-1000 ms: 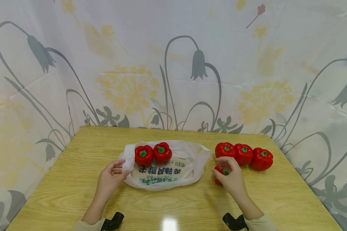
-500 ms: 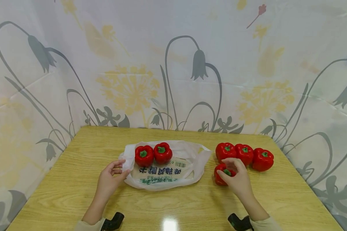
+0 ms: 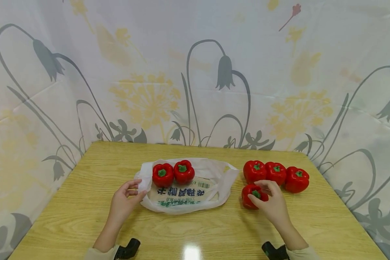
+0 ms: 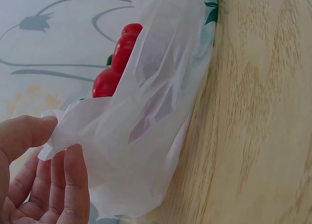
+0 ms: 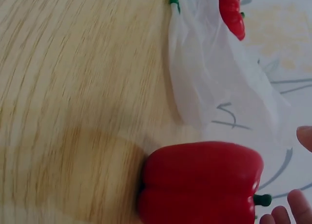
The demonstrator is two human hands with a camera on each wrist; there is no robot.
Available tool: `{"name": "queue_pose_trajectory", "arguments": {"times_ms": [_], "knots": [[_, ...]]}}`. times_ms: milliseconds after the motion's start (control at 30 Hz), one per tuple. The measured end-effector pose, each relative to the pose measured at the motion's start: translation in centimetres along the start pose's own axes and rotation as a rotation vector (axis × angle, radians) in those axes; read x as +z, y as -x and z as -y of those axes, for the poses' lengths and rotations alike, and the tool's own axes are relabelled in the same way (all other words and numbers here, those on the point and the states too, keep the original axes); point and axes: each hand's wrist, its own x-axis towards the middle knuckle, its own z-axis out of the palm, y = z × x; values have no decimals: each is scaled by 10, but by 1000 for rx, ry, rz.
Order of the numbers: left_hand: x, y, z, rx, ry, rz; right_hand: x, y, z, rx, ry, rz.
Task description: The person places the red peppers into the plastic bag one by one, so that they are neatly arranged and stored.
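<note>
My left hand (image 3: 126, 199) pinches the left end of a white plastic bag (image 3: 178, 208) between thumb and fingers. In the left wrist view, the bag's edge is caught at the thumb (image 4: 29, 134). Two red bell peppers (image 3: 163, 175) with green stems lie on the bag's printed side, towards its back left. Right of the bag, a single bell pepper (image 3: 248, 202) sits on the table. My right hand (image 3: 274, 204) hovers just beside it, thumb and fingers spread. The right wrist view shows the fingertips (image 5: 298, 202) apart from that pepper.
Three more red bell peppers (image 3: 276, 174) stand in a row at the back right of the wooden table (image 3: 195, 231). Behind the table hangs a flower-patterned cloth (image 3: 149, 54). The bag's right end (image 3: 230, 182) lies near the single pepper.
My right hand has drawn back to the right, uncovering more of the single bell pepper, which stays in place. The left hand keeps its hold on the bag.
</note>
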Motion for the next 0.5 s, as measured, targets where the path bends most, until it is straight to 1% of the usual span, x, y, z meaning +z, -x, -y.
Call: {"name": "queue_pose_trajectory", "arguments": {"times_ms": [200,400,500], "knots": [[1,-1,0,-1,5,-5,-1,2,-7,33,30,15],[1,-1,0,1,-2,-2,-1,3,-11,35,26,6],[1,-1,1,-1,-3,-3,-2,3,-12,77,50,41]]}}
